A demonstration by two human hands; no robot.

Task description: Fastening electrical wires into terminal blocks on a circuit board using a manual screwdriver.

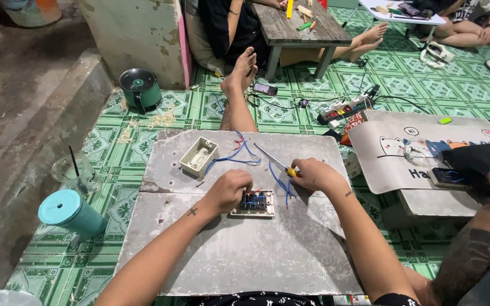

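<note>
The left hand [229, 190] presses down on a white rectangular switch plate [253, 204] lying back-up on the grey board [245, 255]. Just right, the right hand [313, 174] grips a yellow-handled screwdriver [276, 162]. Blue wires [239, 156] run far-left to a cream plastic wall box [198, 157].

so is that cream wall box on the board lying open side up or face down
Open side up: the cream wall box lies flat on the grey board, its hollow inside facing the camera, with blue wires running from it.
</note>
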